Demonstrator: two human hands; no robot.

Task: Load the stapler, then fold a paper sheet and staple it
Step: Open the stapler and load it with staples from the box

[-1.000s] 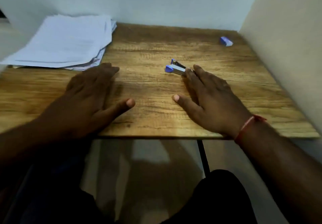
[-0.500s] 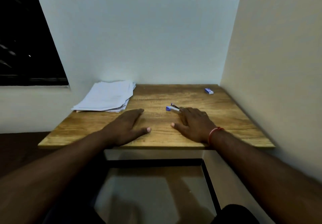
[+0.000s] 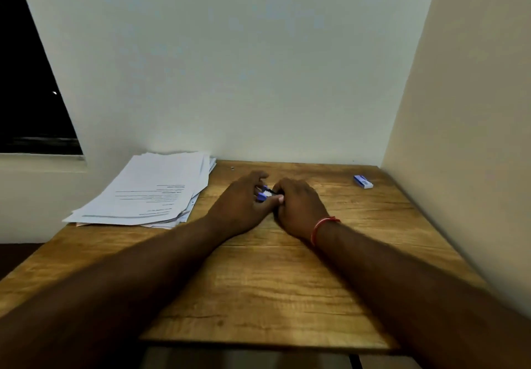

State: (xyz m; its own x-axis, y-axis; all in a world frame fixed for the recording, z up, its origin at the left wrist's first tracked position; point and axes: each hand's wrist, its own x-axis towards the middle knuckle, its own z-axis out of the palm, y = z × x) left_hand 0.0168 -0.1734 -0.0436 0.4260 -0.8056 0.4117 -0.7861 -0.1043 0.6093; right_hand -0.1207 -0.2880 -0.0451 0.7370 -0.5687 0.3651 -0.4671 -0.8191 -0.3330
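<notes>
Stapler (image 3: 263, 193) sits pinched between both hands on the table (image 3: 258, 282), left hand (image 3: 241, 210) and right hand (image 3: 298, 207) closed around it; papers (image 3: 149, 193) lie left, staple box (image 3: 363, 181) right.

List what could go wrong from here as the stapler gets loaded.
1. Both hands, left hand and right hand, crowd the small stapler; a fingertip could get pinched.
2. The small blue box, possibly staples, lies far right, so reaching for it may mean letting go.
3. The paper stack overhangs the table edge; a nudge might spill sheets.
</notes>
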